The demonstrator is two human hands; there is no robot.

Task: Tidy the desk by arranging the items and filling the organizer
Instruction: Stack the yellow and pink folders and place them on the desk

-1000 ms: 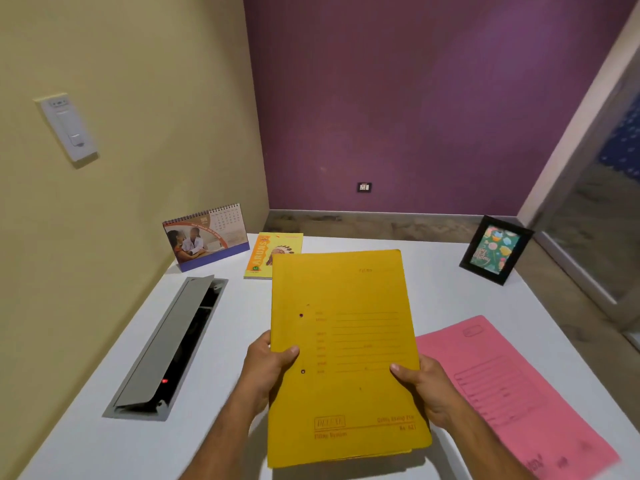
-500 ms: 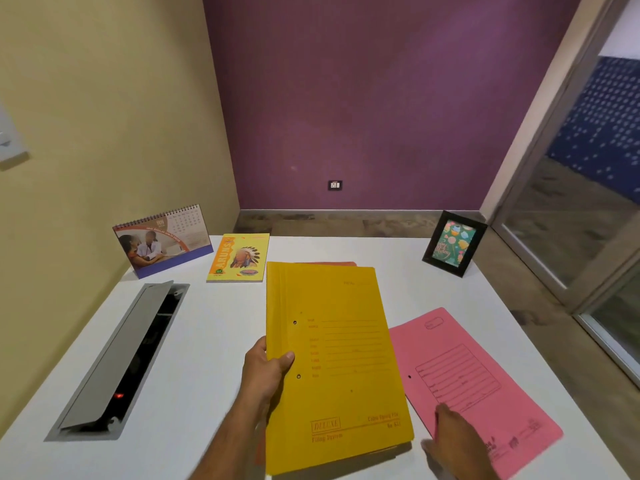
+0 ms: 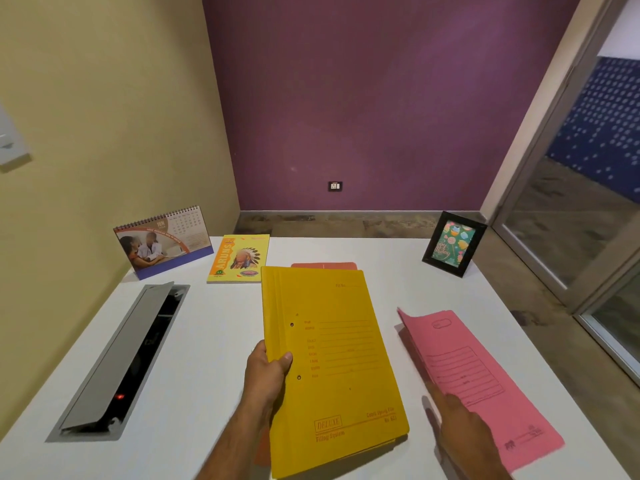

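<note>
Now: Yellow Folders in the Left Grip, Pink Folder Lifting at the Right

Nearest, at 6 o'clock, the left hand [image 3: 266, 372] grasps the stack of yellow folders [image 3: 332, 368] by its left edge, thumb on the top cover and fingers underneath. An orange folder [image 3: 325, 265] shows beneath the stack, peeking out at its far end. At 4 o'clock the right hand [image 3: 460, 427] touches the left edge of the pink folder [image 3: 485, 386]; that edge is raised off the white table [image 3: 214, 341], but whether the fingers curl under it I cannot tell. At 9 o'clock a grey cable hatch [image 3: 117, 362] sits open in the table, a red light glowing inside. Farther off, at 11 o'clock, a yellow notebook [image 3: 239, 258] lies flat just beside a standing desk calendar [image 3: 162, 240]. At 1 o'clock a black picture frame [image 3: 453, 243] stands near the table's far edge.
</note>
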